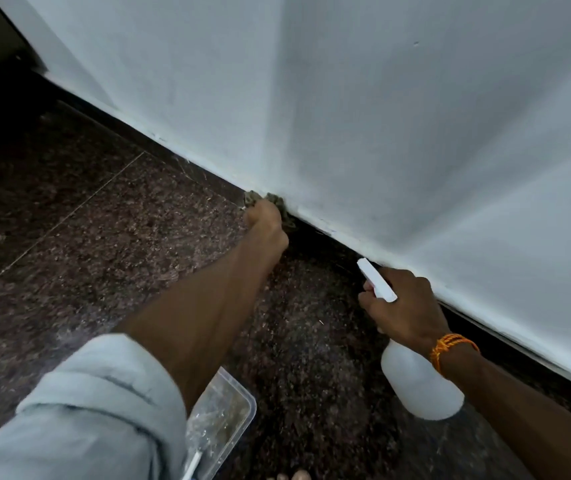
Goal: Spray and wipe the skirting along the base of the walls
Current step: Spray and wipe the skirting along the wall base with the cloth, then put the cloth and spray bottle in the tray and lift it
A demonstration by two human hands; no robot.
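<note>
Dark stone skirting (pixel 332 247) below a white wall (pixel 415 133): the left hand (pixel 265 220) clutches a bunched grey cloth (pixel 279 202) against it, while the right hand (pixel 405 306), further right along it, grips a white spray bottle (pixel 415 382).

no readable text, labels, numbers or signs anywhere

Head view, looking steeply down, close to floor (pixel 111 237) (single view), facing wall (pixel 381 116)
</note>
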